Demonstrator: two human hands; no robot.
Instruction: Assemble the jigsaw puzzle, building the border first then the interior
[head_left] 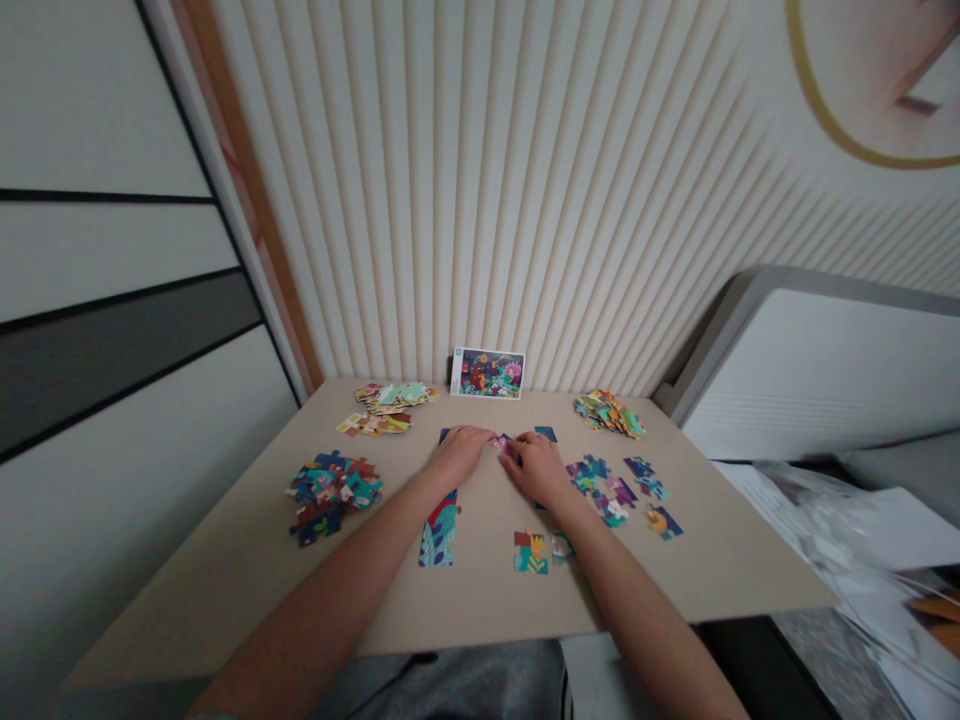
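A small pink and purple jigsaw piece [502, 443] is between my two hands in the middle of the table. My right hand [537, 466] pinches it from the right, with the fingers curled. From the left, my left hand [460, 452] has its fingertips closed at the piece's edge. Below my left hand lies a joined strip of jigsaw pieces [439, 532] in red, teal and blue. A dark blue piece [546, 433] shows just beyond my right hand. Nearer to me sits a teal and yellow joined section [531, 552], and my right forearm partly covers a pale piece [561, 546] beside it.
A picture card [487, 373] stands against the ribbed wall. Piles of pieces lie at left [330, 492], back left [394, 397] and back right [610, 413]. Several loose pieces [607, 490] are spread right of my right forearm. The table [480, 620] ends close to my lap.
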